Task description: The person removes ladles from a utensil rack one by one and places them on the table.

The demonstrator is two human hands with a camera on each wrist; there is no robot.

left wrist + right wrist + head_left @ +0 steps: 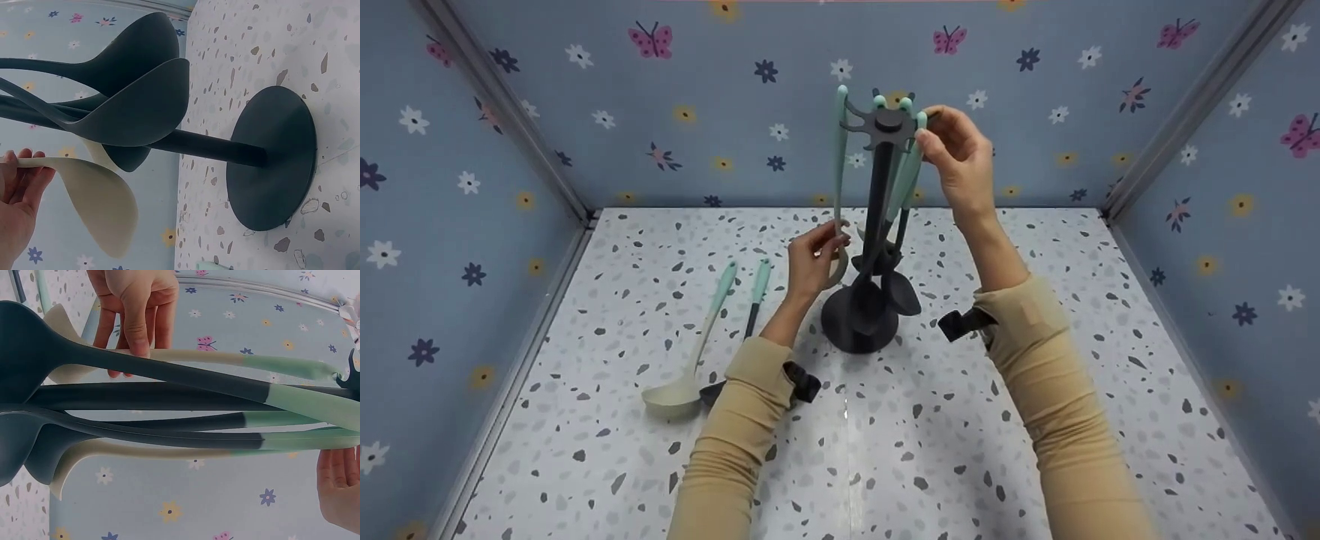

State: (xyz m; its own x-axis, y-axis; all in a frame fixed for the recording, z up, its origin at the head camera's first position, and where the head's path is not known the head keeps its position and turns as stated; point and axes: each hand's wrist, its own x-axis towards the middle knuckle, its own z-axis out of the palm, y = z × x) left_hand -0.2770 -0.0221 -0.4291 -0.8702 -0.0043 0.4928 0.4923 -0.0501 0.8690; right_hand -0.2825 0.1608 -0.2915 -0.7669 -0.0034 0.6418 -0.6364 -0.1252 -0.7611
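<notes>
A black utensil stand (pixel 879 184) rises from a round base (pixel 273 163), with several mint-handled utensils hanging from its hooked top (pixel 889 124). My left hand (pixel 808 262) pinches the shaft of a cream spoon (pixel 104 197) just above its broad, curved bowl. That spoon's mint handle (pixel 841 142) hangs at a hook on the stand's left side. Up at the right side of the top, my right hand (pixel 960 161) pinches the upper mint handle of a dark spoon (pixel 169 437). Another dark spoon (pixel 135 107) hangs close by, overlapping the pole.
Left of the stand, a cream ladle (pixel 675 397) with a mint handle lies on the speckled table (pixel 960 465). Beside it lies a dark utensil (pixel 756 300), its lower end partly hidden by my left sleeve. Patterned blue walls (pixel 780 45) enclose the table at back and sides.
</notes>
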